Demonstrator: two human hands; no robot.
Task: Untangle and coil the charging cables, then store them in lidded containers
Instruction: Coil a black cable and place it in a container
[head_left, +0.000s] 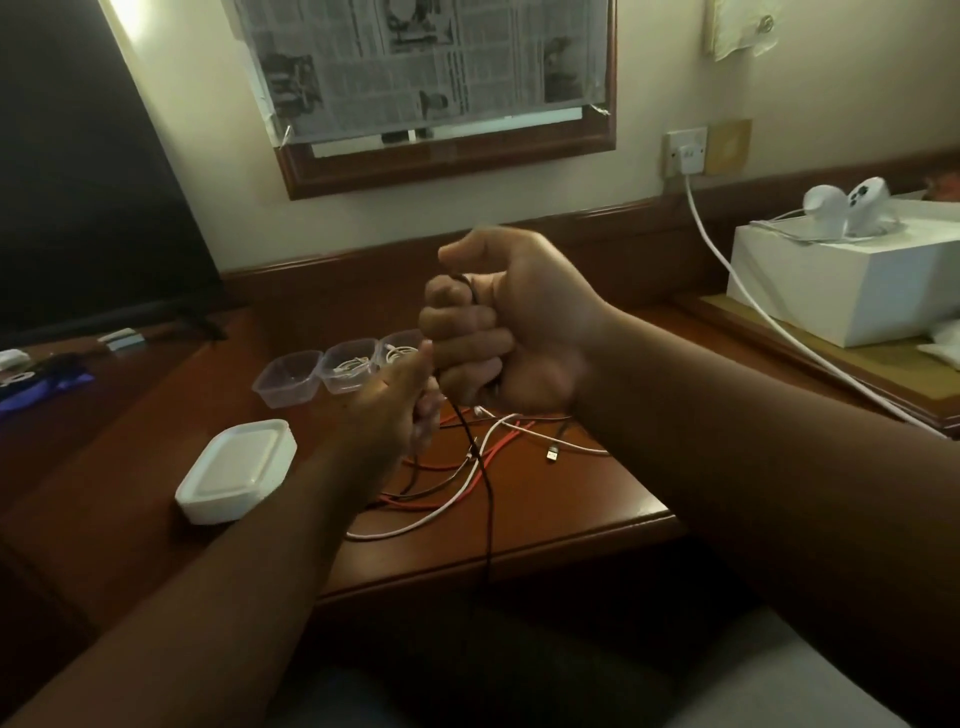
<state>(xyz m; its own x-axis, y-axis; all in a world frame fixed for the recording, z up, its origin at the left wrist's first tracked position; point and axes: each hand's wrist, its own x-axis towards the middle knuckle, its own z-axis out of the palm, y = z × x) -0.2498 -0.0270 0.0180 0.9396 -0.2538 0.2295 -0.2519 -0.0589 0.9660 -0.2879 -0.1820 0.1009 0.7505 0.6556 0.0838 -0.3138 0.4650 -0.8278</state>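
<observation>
My right hand (498, 322) is raised above the wooden desk (571, 499) in a fist, gripping loops of a black cable (487, 499) that hangs down past the desk's front edge. Just below and left of it, my left hand (402, 410) pinches the same black cable. Under both hands a tangle of red and white cables (457, 483) lies on the desk, with a USB plug (551, 455) at its right. Three clear tubs stand in a row behind: an empty one (287, 376), then two (349, 366) (399, 349) holding coiled white cable. A stack of white lids (236, 470) sits at front left.
A dark TV screen (88, 182) stands at the left with small items (31, 374) before it. At right, a white box (841, 280) carries white earmuff-like devices, and a white cable (769, 317) runs from the wall socket (685, 150) down across the side ledge.
</observation>
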